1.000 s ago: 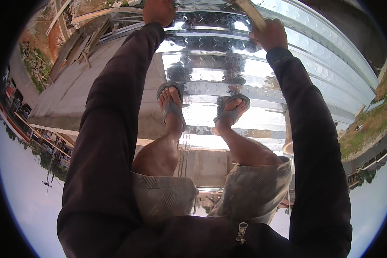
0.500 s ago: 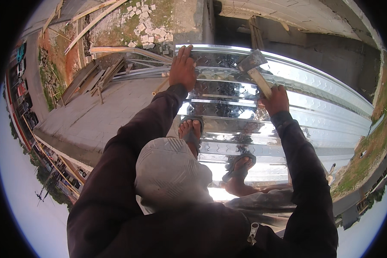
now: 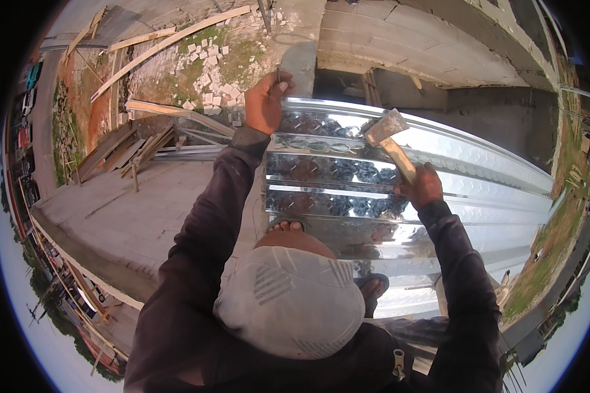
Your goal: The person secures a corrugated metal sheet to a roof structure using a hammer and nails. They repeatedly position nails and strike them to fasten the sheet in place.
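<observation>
My left hand [image 3: 263,105] is raised at the far left corner of the shiny ribbed metal sheet [image 3: 478,196]. Its fingers are pinched together, with a thin dark nail-like pin [image 3: 278,74] sticking up at the fingertips. In my right hand [image 3: 424,186] is a hammer [image 3: 397,157], gripped by its wooden handle. The hammer's blocky metal head points away from me, over the ribs of the sheet. My sandalled feet are on or beside the sheet, partly hidden below the light cap [image 3: 288,295].
A grey concrete slab [image 3: 131,203] lies to the left, with stacked boards [image 3: 121,150] and long timbers [image 3: 170,52] beyond it. Broken white blocks [image 3: 210,78] litter the ground. Past the sheet's far edge is a walled drop [image 3: 491,111]; grass borders the right.
My left hand has gone from lying on the sheet's far edge to a raised pinch. The right hand still holds the hammer over the sheet. The view has shifted, and the cap covers more of my feet.
</observation>
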Demonstrator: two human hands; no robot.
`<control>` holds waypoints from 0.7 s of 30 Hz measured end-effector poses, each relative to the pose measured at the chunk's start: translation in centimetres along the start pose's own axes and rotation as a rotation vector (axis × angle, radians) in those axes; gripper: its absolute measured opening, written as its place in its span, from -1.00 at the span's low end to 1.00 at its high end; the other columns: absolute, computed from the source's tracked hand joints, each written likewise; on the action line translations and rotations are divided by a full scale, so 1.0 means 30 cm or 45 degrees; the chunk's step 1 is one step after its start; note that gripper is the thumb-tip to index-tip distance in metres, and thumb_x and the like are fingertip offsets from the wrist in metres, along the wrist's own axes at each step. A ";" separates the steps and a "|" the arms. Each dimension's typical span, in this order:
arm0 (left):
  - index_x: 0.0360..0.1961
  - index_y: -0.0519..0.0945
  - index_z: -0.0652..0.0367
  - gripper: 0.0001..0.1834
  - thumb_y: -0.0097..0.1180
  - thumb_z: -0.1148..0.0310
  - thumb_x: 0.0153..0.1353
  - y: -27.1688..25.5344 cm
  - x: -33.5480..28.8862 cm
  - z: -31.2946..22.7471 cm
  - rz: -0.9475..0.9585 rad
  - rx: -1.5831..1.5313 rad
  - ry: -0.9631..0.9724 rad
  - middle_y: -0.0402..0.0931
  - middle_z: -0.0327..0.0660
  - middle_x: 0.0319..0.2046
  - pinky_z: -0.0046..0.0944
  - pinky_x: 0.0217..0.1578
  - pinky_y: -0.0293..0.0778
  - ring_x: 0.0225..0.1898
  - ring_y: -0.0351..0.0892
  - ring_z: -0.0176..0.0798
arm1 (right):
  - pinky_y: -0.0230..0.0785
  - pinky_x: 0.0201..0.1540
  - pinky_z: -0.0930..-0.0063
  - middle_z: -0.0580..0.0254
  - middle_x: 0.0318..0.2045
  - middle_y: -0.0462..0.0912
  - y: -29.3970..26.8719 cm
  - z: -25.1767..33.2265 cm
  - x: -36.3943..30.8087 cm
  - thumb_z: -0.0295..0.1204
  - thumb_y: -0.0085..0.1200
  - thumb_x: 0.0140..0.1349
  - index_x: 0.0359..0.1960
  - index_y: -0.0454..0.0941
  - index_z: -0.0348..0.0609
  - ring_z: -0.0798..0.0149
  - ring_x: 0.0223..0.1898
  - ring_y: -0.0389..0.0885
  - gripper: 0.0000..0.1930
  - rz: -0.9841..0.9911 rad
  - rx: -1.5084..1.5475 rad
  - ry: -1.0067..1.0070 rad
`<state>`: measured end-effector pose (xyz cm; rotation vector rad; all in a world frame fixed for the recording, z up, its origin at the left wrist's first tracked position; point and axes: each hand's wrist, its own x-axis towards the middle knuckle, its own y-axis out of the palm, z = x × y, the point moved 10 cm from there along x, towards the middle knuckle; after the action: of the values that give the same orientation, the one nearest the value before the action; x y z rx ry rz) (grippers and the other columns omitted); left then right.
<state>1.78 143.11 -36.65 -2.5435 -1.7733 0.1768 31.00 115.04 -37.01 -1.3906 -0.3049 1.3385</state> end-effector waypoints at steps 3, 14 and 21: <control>-0.16 0.53 0.28 -0.88 0.00 0.51 0.32 0.067 0.054 -0.058 0.086 0.451 0.192 0.59 -0.11 -0.35 -0.13 -0.26 0.48 -0.34 0.58 -0.08 | 0.44 -0.02 0.12 -0.04 -0.21 0.52 0.013 -0.012 -0.002 -0.22 0.52 -0.21 -0.21 0.56 -0.27 -0.11 -0.11 0.54 -0.44 0.080 -0.002 0.050; -0.19 0.49 0.12 -0.80 -0.05 0.45 0.15 0.206 0.098 -0.003 0.130 1.417 0.563 0.47 -0.12 -0.23 -0.06 -0.06 0.30 -0.09 0.45 -0.04 | 0.44 -0.11 0.08 -0.09 -0.29 0.64 -0.123 0.109 0.021 -0.16 0.37 0.03 -0.20 0.53 -0.26 -0.13 -0.19 0.63 -0.54 0.001 0.173 0.040; -0.18 0.48 0.13 -0.80 -0.03 0.46 0.14 0.166 0.106 0.040 0.104 1.400 0.452 0.45 -0.12 -0.22 -0.04 -0.05 0.29 -0.08 0.43 -0.03 | 0.37 -0.17 0.00 -0.12 -0.30 0.51 -0.178 0.335 0.266 -0.08 0.36 0.02 -0.24 0.50 -0.31 -0.21 -0.23 0.50 -0.48 -0.503 0.265 -0.159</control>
<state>7.39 144.32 -38.55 -1.6862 -0.9857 0.4949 27.98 128.29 -34.18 -1.0122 -0.4830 1.0942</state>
